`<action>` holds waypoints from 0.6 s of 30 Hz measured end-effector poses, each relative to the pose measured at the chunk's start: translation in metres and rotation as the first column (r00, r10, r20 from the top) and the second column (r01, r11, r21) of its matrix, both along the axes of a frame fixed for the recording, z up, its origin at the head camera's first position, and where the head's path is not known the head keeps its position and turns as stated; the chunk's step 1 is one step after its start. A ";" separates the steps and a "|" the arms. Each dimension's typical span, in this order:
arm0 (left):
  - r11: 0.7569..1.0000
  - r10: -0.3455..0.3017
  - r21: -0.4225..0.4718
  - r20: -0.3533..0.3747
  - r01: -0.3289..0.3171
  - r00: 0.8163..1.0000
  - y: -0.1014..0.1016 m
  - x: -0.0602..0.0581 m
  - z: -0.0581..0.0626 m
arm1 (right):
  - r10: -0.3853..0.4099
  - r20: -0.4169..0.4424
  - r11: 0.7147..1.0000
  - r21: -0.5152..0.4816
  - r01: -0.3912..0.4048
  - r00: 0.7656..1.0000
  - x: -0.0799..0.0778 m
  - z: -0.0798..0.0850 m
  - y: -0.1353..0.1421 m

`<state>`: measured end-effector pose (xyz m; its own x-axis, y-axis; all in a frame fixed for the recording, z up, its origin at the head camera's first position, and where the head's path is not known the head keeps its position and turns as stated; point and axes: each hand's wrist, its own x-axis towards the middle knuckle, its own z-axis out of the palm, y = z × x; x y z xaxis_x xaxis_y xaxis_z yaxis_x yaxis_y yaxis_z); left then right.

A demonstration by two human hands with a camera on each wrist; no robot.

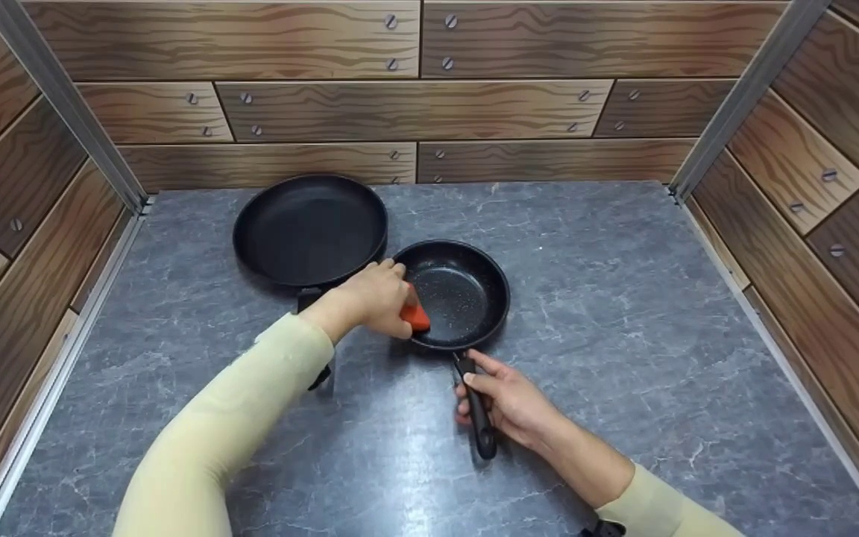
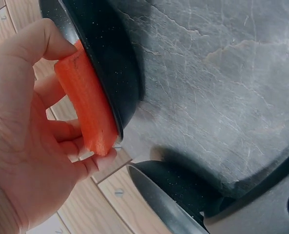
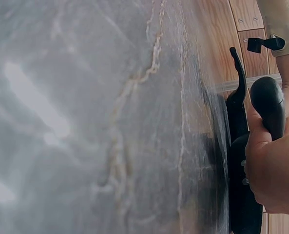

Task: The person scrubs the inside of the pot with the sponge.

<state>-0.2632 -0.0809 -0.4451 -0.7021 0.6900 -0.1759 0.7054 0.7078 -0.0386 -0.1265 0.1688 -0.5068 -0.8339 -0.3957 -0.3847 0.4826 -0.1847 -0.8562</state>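
Observation:
My left hand (image 1: 381,298) grips an orange, sponge-like block (image 2: 88,102) at the left rim of the small speckled black frying pan (image 1: 467,294). In the left wrist view, the thumb and fingers hold the block against the pan's rim, and its underside is hidden. My right hand (image 1: 511,403) holds the small pan's black handle (image 1: 480,418), with the thumb over it and fingers curled beneath. The right wrist view shows the handle's rounded end (image 3: 268,100) sticking out past the hand. The pan sits on the grey tabletop.
A larger black frying pan (image 1: 310,231) stands behind and left of the small one, close to its rim. Its handle (image 1: 309,298) points toward me, partly hidden under my left forearm. Wood-patterned walls (image 1: 414,112) enclose the marbled grey table (image 1: 623,298) at the back and sides.

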 end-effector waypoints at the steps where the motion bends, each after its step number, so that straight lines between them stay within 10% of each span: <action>1: 1.000 0.000 0.011 0.012 0.000 1.000 -0.001 0.000 0.001 | 0.003 -0.001 1.000 0.000 -0.003 1.000 0.000 0.000 0.000; 18: 0.991 -0.022 0.132 0.228 -0.008 0.973 -0.007 -0.004 0.007 | -0.002 -0.001 1.000 0.010 0.002 1.000 0.001 0.000 0.001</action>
